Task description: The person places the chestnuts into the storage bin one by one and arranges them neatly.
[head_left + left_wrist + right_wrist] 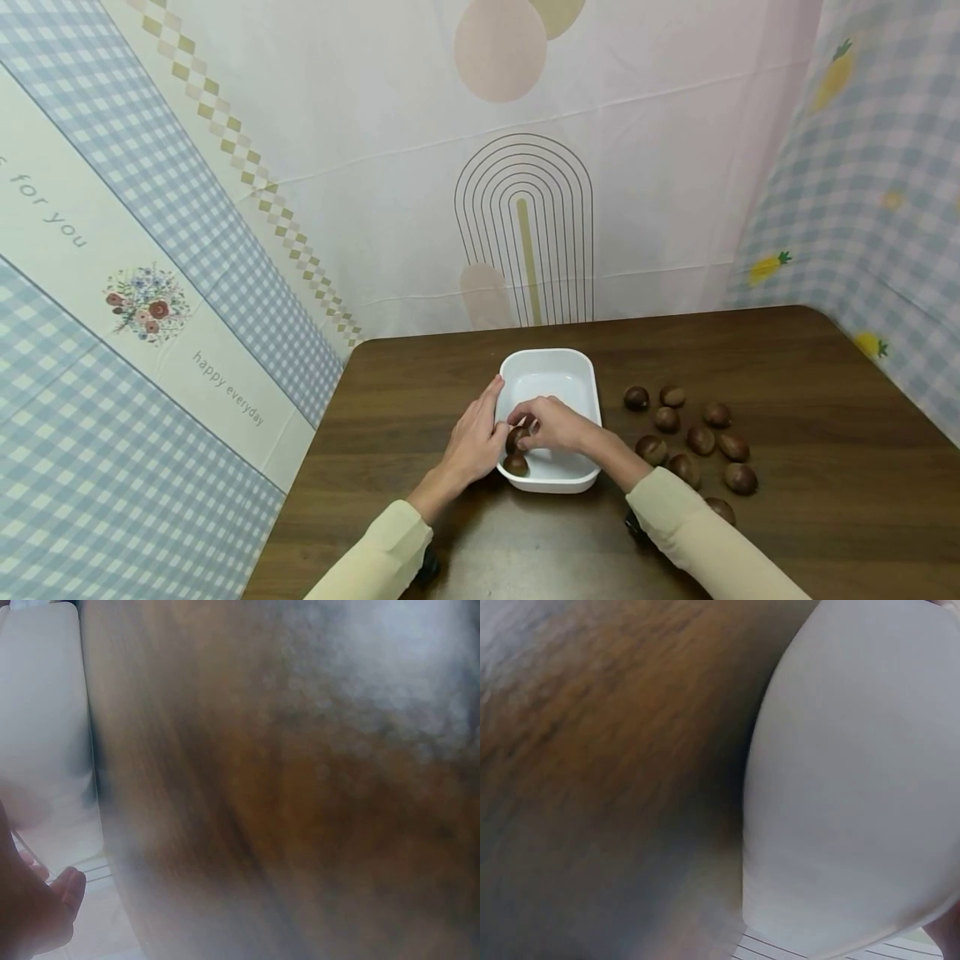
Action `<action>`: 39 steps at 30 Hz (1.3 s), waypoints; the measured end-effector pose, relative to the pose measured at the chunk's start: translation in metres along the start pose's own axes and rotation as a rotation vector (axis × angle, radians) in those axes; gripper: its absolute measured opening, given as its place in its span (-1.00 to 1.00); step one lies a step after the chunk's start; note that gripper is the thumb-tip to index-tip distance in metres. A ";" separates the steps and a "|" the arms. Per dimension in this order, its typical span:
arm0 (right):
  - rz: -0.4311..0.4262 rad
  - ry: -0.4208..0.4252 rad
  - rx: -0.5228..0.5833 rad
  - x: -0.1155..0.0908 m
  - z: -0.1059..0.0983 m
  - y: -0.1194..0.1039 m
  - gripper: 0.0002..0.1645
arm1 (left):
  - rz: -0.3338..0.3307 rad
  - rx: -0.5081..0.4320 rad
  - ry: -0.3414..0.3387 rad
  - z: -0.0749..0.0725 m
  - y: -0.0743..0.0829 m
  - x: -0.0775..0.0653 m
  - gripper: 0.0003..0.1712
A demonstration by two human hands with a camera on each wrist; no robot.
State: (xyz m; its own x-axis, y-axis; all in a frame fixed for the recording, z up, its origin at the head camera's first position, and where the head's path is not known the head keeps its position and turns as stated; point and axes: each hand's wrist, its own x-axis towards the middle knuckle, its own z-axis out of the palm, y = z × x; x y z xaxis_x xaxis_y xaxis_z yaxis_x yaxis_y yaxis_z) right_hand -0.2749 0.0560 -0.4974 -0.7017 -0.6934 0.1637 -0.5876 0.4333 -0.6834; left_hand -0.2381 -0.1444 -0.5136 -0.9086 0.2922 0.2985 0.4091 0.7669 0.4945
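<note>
A white rectangular dish (552,481) stands on the table; its outer wall fills much of the right wrist view. My left hand (474,437) lies along the dish's left side, fingers extended and fingertips right at the rim. Inside the dish, my right hand (558,427) pinches a brown chestnut (514,438) between thumb and fingers, close to the left wall. Another chestnut (516,464) lies in the near left corner. In the left wrist view, part of the left hand (45,911) shows at the lower left, beside the dish (45,712).
Several loose chestnuts (701,440) are scattered on the wooden table (390,400) to the right of the dish, some close to the right forearm. Patterned cloth (405,208) hangs behind the table and along both sides.
</note>
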 end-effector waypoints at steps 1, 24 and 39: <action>0.004 0.006 0.000 0.000 -0.002 -0.001 -0.63 | 0.001 0.001 0.001 0.000 0.000 0.000 -0.17; 0.022 0.515 0.042 -0.028 -0.081 0.014 -0.60 | 0.001 0.000 0.004 0.001 0.002 -0.001 -0.17; 0.210 0.553 0.073 -0.069 -0.100 0.062 -0.65 | -0.018 -0.010 0.000 0.001 0.003 -0.002 -0.16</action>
State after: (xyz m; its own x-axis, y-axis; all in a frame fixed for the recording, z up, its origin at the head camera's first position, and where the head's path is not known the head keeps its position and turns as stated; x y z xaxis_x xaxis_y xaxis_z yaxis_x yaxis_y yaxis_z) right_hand -0.3032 0.1886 -0.4802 -0.9169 -0.1864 0.3529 -0.3986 0.4745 -0.7848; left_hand -0.2354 -0.1421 -0.5130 -0.9159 0.2782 0.2894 0.3933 0.7663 0.5079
